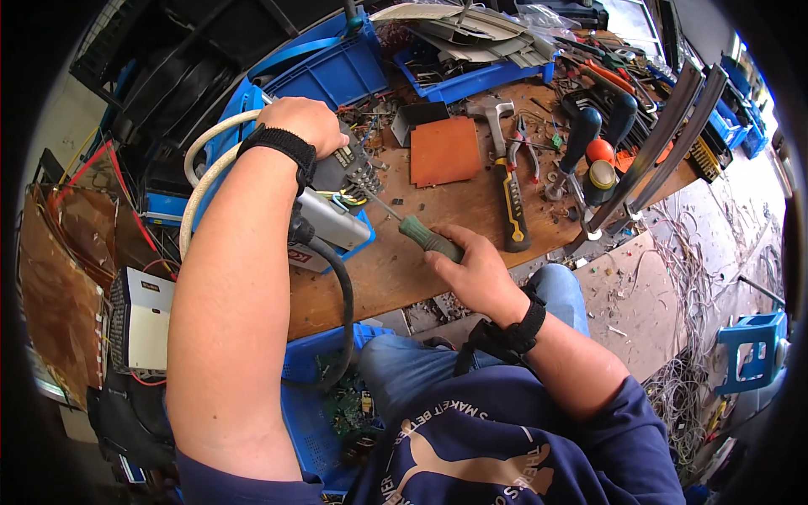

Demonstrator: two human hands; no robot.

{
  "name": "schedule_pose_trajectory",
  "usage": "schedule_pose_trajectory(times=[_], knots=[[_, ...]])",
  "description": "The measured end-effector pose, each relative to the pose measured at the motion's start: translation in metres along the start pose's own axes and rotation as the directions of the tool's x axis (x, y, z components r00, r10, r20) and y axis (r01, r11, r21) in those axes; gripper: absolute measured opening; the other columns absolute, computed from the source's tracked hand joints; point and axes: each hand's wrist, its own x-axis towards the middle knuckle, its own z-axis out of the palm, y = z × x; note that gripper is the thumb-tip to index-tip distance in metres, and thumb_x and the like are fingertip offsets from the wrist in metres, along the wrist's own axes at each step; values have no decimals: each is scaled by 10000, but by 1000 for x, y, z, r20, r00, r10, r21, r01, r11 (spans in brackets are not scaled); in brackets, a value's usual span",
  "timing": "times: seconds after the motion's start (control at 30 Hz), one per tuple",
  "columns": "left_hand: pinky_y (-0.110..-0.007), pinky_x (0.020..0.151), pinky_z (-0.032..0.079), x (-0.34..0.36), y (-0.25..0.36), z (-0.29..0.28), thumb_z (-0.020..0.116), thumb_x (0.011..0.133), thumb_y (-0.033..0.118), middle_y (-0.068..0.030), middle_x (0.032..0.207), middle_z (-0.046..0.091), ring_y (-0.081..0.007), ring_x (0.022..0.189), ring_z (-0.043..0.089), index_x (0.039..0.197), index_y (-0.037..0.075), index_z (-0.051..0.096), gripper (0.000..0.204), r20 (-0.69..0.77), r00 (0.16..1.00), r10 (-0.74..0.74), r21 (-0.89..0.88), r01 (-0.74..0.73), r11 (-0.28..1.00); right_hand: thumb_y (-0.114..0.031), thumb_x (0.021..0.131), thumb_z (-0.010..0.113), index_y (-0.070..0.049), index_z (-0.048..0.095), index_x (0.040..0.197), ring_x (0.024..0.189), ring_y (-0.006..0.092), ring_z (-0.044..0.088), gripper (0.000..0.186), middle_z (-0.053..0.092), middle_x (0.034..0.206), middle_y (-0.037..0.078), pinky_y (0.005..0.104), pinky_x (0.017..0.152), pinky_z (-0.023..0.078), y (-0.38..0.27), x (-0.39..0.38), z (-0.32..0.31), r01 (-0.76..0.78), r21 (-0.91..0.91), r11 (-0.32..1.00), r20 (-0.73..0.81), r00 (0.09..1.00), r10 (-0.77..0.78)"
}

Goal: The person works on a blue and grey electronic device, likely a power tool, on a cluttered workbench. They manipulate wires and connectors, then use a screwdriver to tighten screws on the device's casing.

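In my right hand (478, 271) is a screwdriver (421, 233) with a green handle. Its thin shaft points up and left, toward a dark grey electrical part (352, 168) with a row of metal terminals. Closed at the upper edge of that part is my left hand (305, 126), its thumb on the near side and the other fingers mostly hidden. Just below the part lies a silver metal case (334, 220) with yellow and green wires beside it. A thick black cable (347, 290) hangs over the bench edge, and a cream hose (200, 198) curves behind my left forearm.
On the wooden bench (396, 282) lie a hammer (510, 181), pliers (526, 150) and an orange-brown plate (444, 151). Blue bins (324, 71) stand behind. Upright metal rails (652, 151) rise at right. A blue crate (307, 412) with circuit boards sits below; tangled wires (673, 370) cover floor.
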Motion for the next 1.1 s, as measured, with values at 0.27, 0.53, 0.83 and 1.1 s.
schedule_pose_trajectory(times=[0.27, 0.53, 0.83, 1.1], knots=[[-403, 890, 481, -1, 2, -1, 591, 846, 492, -174, 1042, 673, -333, 1010, 623, 979, 37, 710, 488, -20, 999, -33, -42, 32, 999, -221, 833, 612, 78, 544, 1205, 1028, 363, 609, 482, 623, 1086, 275, 371, 892, 460, 4, 1, 0, -35, 20, 999, 13, 999, 35], [-404, 893, 480, -2, 1, 0, 591, 847, 490, -173, 1043, 673, -333, 1017, 620, 982, 39, 711, 486, -7, 998, -59, -59, 58, 997, -185, 869, 609, 25, 587, 1160, 570, 75, 507, 359, 591, 759, 17, 237, 508, 415, 13, 4, 3, -102, 139, 985, 38, 994, 97], [-409, 882, 486, -1, 0, 0, 591, 843, 486, -172, 1041, 675, -330, 1006, 626, 975, 36, 712, 484, -7, 999, -43, -59, 43, 997, -216, 852, 607, 64, 553, 1197, 889, 240, 578, 448, 611, 990, 175, 313, 769, 449, 10, 2, 2, -90, 112, 990, 39, 996, 86], [-406, 879, 490, 0, -1, 1, 594, 838, 489, -168, 1041, 676, -329, 1008, 627, 983, 40, 711, 486, -20, 999, -41, -60, 40, 997, -200, 882, 605, 23, 570, 1149, 555, 75, 504, 350, 562, 750, 15, 239, 449, 438, 16, 3, 7, -69, 107, 992, 23, 997, 67]])
